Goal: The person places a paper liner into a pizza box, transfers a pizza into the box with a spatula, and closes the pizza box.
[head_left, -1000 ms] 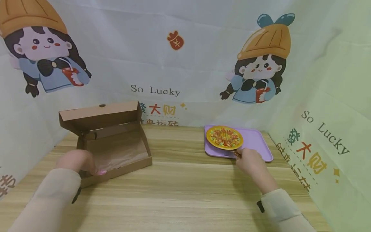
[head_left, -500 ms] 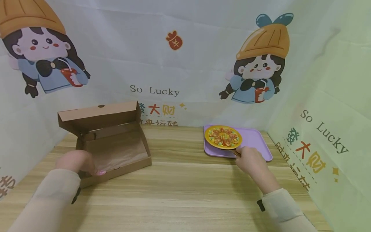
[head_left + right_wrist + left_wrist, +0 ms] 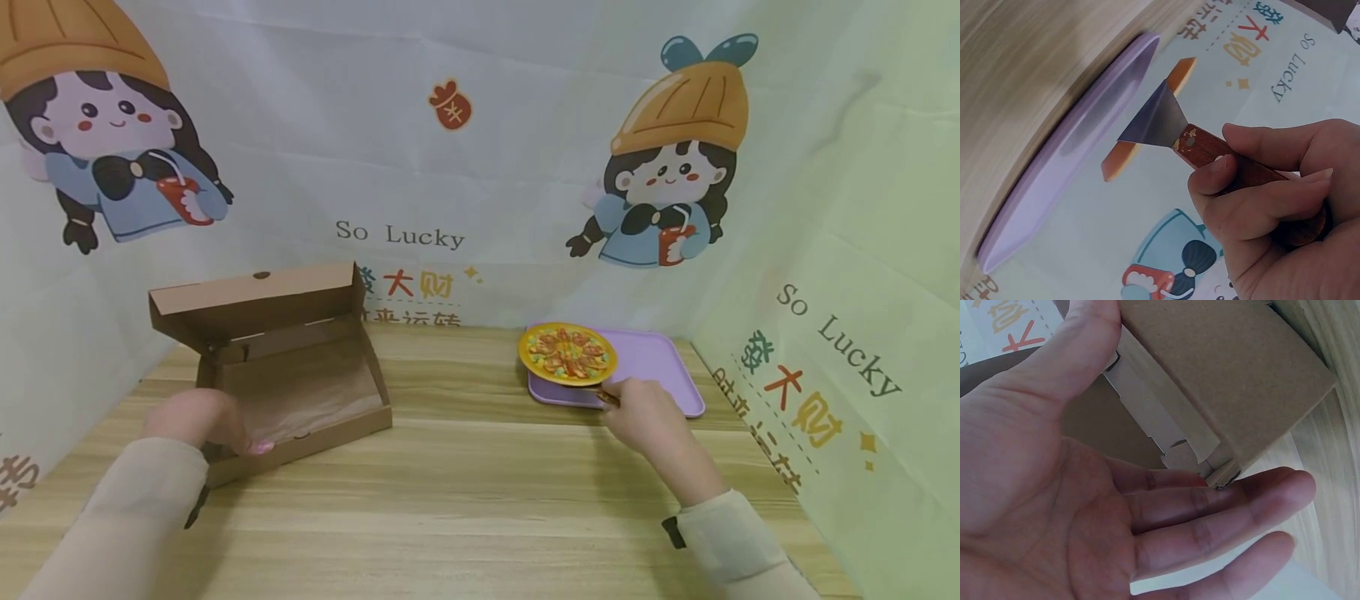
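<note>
On the left stands a brown cardboard pizza box (image 3: 300, 379), its lid raised. My left hand (image 3: 198, 421) grips the box's near left corner, thumb on one side of the wall; in the left wrist view the longer fingers (image 3: 1254, 494) reach past the corner. My right hand (image 3: 637, 412) holds a spatula by its wooden handle (image 3: 1241, 169). On the spatula's triangular metal blade (image 3: 1157, 119) rests a round pizza (image 3: 567, 354) with an orange rim and red and green topping. It is raised over the left part of the lilac tray (image 3: 660, 375), slightly tilted.
Wood-grain tabletop (image 3: 465, 483) lies between the box and the tray. A printed cloth (image 3: 510, 167) hangs behind and along both sides, close to the tray's far edge and the box lid.
The right hand has shifted slightly left with the spatula and pizza, so the pizza now overhangs the tray's left edge in the head view. The left hand and box stay in place.
</note>
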A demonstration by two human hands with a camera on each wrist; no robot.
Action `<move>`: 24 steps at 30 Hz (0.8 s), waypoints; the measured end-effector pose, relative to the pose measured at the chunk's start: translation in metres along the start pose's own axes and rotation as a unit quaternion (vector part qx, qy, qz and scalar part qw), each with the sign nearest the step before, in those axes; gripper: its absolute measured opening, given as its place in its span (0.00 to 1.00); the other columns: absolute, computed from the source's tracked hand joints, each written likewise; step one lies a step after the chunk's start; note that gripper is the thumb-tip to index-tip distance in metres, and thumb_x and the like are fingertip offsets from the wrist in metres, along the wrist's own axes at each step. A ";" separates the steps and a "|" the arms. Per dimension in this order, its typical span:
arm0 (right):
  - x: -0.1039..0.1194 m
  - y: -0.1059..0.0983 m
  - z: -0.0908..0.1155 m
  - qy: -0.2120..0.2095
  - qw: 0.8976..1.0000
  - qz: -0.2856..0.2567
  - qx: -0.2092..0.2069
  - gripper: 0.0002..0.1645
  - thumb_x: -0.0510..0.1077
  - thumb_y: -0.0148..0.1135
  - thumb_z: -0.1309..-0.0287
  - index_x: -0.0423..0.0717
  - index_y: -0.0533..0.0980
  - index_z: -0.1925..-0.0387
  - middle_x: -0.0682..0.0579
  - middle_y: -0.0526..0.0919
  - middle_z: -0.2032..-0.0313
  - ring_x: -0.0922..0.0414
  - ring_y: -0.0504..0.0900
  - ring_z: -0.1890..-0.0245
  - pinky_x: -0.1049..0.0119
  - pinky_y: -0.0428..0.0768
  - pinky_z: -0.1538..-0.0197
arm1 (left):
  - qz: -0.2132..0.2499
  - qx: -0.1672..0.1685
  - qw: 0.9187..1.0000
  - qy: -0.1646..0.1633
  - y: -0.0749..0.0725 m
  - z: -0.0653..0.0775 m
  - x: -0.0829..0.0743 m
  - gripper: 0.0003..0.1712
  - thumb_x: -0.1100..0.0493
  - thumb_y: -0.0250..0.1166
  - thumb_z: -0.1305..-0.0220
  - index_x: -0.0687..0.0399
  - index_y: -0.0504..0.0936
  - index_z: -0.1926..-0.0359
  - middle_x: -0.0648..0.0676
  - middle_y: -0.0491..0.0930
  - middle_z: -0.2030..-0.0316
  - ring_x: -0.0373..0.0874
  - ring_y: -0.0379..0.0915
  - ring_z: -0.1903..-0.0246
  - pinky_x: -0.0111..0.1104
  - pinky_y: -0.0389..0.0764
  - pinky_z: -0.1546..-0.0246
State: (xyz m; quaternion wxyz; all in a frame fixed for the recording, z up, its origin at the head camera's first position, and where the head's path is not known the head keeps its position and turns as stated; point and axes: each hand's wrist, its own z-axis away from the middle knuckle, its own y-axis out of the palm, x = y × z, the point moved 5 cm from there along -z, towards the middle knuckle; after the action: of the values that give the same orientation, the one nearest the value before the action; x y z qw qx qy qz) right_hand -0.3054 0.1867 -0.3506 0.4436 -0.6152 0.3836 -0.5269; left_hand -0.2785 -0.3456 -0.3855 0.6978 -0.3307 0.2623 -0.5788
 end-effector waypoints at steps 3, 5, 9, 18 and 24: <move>0.003 -0.001 0.001 -0.006 1.000 0.001 -0.002 0.21 0.41 0.62 0.35 0.42 0.86 0.42 0.39 0.89 0.58 0.48 0.78 0.69 0.58 0.75 0.68 | -0.006 -0.019 1.000 0.006 -0.001 0.002 -0.001 0.66 0.20 0.61 0.35 0.85 0.68 0.33 0.86 0.62 0.31 0.83 0.62 0.31 0.69 0.65 0.28; 0.005 -0.002 0.002 -0.009 1.000 0.000 -0.005 0.21 0.41 0.62 0.35 0.42 0.86 0.43 0.40 0.89 0.59 0.49 0.77 0.69 0.59 0.74 0.69 | 0.001 -0.031 1.000 0.000 -0.001 0.003 0.000 0.66 0.20 0.63 0.37 0.83 0.70 0.34 0.86 0.64 0.32 0.82 0.65 0.33 0.69 0.68 0.29; 0.007 -0.004 0.004 -0.013 1.000 -0.007 -0.007 0.20 0.40 0.62 0.35 0.42 0.87 0.44 0.42 0.88 0.62 0.50 0.76 0.71 0.61 0.72 0.71 | 0.005 -0.034 0.999 -0.007 -0.002 0.003 0.000 0.67 0.19 0.63 0.38 0.83 0.69 0.33 0.86 0.65 0.32 0.82 0.65 0.34 0.68 0.68 0.30; 0.011 -0.007 0.007 -0.015 1.000 -0.004 -0.012 0.18 0.39 0.61 0.37 0.44 0.88 0.48 0.43 0.88 0.64 0.50 0.77 0.71 0.61 0.71 0.71 | 0.018 -0.022 0.999 -0.027 -0.001 0.000 0.003 0.72 0.18 0.63 0.40 0.87 0.63 0.31 0.87 0.61 0.31 0.81 0.63 0.32 0.66 0.66 0.26; 0.015 -0.010 0.009 -0.019 1.000 -0.004 -0.017 0.18 0.39 0.61 0.35 0.46 0.88 0.48 0.44 0.88 0.63 0.50 0.77 0.71 0.62 0.71 0.71 | 0.014 -0.015 0.999 -0.028 -0.001 0.000 0.002 0.72 0.18 0.62 0.39 0.88 0.63 0.32 0.87 0.60 0.30 0.81 0.62 0.31 0.66 0.63 0.25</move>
State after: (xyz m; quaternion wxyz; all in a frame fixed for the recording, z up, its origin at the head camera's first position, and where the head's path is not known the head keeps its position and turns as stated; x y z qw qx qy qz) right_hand -0.2945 0.1771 -0.3372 0.4382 -0.6340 0.3812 -0.5106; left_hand -0.2787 -0.3474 -0.3849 0.7077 -0.3534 0.2556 -0.5558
